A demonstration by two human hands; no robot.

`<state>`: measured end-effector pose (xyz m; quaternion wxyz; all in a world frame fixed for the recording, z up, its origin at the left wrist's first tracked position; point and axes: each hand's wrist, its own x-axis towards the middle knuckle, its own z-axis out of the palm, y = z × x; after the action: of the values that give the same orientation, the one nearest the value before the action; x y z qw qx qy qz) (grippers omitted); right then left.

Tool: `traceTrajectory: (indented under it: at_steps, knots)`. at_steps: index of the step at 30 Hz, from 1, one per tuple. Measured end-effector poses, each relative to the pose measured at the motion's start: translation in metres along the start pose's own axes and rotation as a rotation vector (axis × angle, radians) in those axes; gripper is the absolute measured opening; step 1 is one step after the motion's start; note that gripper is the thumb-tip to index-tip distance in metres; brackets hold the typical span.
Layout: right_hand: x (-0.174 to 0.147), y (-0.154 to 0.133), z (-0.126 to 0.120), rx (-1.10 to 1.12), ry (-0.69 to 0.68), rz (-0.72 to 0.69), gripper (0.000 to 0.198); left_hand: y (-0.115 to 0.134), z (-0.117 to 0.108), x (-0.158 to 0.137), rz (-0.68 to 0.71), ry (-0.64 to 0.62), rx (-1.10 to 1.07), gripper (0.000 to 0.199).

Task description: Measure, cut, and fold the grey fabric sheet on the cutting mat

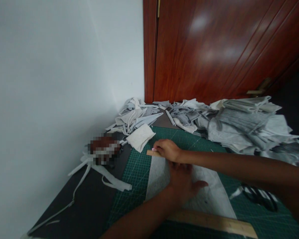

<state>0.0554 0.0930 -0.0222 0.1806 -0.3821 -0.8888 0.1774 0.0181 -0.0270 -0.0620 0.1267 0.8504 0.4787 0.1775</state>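
A pale grey piece of fabric (204,186) lies flat on the green cutting mat (137,169). Across its far edge runs a thin wooden ruler (150,153), mostly covered by my hands. My left hand (180,181) rests spread on the fabric, thumb out to the right, its fingertips reaching the ruler. Crossing just beyond it, my right hand (168,150) is closed in a pinch at the ruler's left end. A small pink thing (153,149) shows at those fingertips, too small to name. A wider wooden ruler (211,221) crosses the near edge of the fabric.
Black-handled scissors (260,198) lie on the mat under my right forearm. A folded white cloth (141,136) sits at the mat's far left corner. Heaps of grey fabric (249,124) line the back, against a wooden door (201,49). Cloth strips (112,177) lie left.
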Motion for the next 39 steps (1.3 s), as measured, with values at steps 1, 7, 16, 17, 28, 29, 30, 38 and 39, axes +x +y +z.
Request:
traceTrajectory:
  at_steps: [1,7,16,17,28,29,30,38,39]
  knots:
    - [0.000,0.001,0.001,-0.015,-0.006,-0.012,0.018,0.000,0.000,0.000,-0.001,0.001,0.002,0.095]
    - [0.000,-0.002,-0.003,-0.111,-0.093,-0.111,0.020,0.000,0.000,-0.003,0.015,0.032,0.008,0.099]
    - [0.009,-0.017,-0.018,-0.269,-0.232,-0.191,0.022,-0.003,0.006,-0.002,0.038,0.077,0.032,0.109]
    - [0.010,-0.017,-0.019,-0.279,-0.240,-0.190,0.022,-0.003,0.004,-0.001,0.035,0.068,0.041,0.109]
    - [-0.003,-0.008,-0.032,-0.369,-0.295,-0.163,0.018,0.000,-0.005,-0.001,0.006,-0.004,0.042,0.112]
    - [-0.005,-0.007,-0.033,-0.373,-0.297,-0.158,0.018,-0.001,-0.004,-0.001,0.009,-0.003,0.038,0.113]
    - [-0.008,-0.005,-0.035,-0.374,-0.299,-0.155,0.018,-0.001,-0.004,-0.001,0.012,0.001,0.038,0.113]
    - [-0.025,0.013,-0.047,-0.326,-0.305,-0.139,0.011,0.001,-0.008,-0.001,0.008,0.050,0.067,0.112]
    - [-0.027,0.016,-0.048,-0.313,-0.307,-0.141,0.011,0.001,-0.009,-0.001,0.006,0.056,0.063,0.111]
